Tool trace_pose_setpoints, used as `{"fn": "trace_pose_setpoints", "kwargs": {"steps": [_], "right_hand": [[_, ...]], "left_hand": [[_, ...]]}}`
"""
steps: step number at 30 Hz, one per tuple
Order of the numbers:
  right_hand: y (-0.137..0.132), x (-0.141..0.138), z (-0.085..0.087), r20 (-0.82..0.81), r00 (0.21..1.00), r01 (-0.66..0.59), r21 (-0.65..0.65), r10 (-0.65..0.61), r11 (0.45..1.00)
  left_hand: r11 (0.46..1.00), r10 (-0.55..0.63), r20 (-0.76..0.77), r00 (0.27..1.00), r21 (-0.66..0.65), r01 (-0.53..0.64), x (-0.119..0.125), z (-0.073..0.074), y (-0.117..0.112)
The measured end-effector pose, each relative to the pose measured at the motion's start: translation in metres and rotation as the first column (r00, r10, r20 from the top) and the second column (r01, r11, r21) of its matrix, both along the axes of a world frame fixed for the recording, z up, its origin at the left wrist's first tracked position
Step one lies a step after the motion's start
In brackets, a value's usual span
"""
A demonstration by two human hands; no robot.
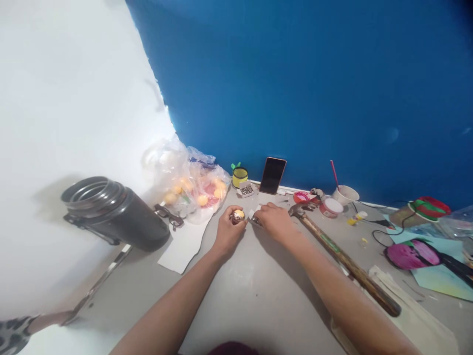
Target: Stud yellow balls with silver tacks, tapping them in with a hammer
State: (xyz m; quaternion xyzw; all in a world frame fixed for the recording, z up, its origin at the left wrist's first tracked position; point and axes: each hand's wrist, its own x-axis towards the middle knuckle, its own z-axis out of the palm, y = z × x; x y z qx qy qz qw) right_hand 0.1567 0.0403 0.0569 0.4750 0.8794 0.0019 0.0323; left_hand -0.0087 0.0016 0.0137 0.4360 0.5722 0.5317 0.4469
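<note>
My left hand (229, 228) is closed around a small yellow ball (239, 215) with shiny metallic bits on its surface. Just right of it, my right hand (272, 220) has its fingers bent down over a small open box (254, 219) of shiny metal pieces, perhaps tacks. Its fingertips are partly hidden, so whatever they pinch cannot be made out. Behind both hands stands another small box (245, 189) holding similar metal pieces. A clear plastic bag (199, 190) with several orange-yellow balls lies to the left.
Left are a dark flask (118, 212), glasses (170, 216) and white paper (186, 246). A phone (272, 175) leans on the blue wall. Rightward lie a hammer (347, 259), a paper cup (346, 195), a pink tub (331, 207) and a purple painted piece (412, 254). A patterned sleeve (15, 334) shows lower left.
</note>
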Motion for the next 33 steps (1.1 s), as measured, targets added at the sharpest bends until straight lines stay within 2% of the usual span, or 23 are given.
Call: {"fn": "trace_pose_setpoints", "kwargs": {"steps": [4, 9, 15, 19, 24, 29, 33], "right_hand": [[0.006, -0.007, -0.006, 0.090, 0.995, -0.030, -0.049, 0.034, 0.998], [0.009, -0.010, -0.010, 0.126, 0.992, 0.014, -0.109, 0.000, 0.994], [0.009, -0.012, -0.010, 0.124, 0.991, 0.067, -0.124, -0.052, 0.990], [0.006, -0.017, -0.011, 0.114, 0.991, 0.082, -0.092, -0.071, 0.992], [0.002, -0.020, -0.015, 0.118, 0.989, 0.101, -0.054, -0.094, 0.993], [-0.001, -0.014, -0.014, 0.095, 0.989, 0.118, -0.053, -0.113, 0.992], [-0.001, -0.008, -0.020, 0.043, 0.986, 0.163, -0.084, -0.160, 0.983]], "left_hand": [[0.999, 0.039, -0.120, 0.992, 0.032, -0.035, -0.002, -0.002, 0.000], [0.998, 0.056, -0.206, 0.977, 0.045, -0.047, -0.002, -0.006, 0.001], [1.000, 0.028, -0.136, 0.990, 0.016, -0.027, -0.001, -0.005, 0.000], [1.000, -0.009, -0.058, 0.998, -0.009, 0.009, 0.001, -0.001, -0.001], [1.000, -0.003, -0.036, 0.999, 0.001, 0.003, 0.001, 0.002, -0.001], [1.000, -0.005, -0.047, 0.999, 0.003, 0.005, 0.000, 0.002, -0.002], [0.999, -0.021, 0.013, 1.000, -0.030, 0.022, 0.001, 0.002, -0.002]]}}
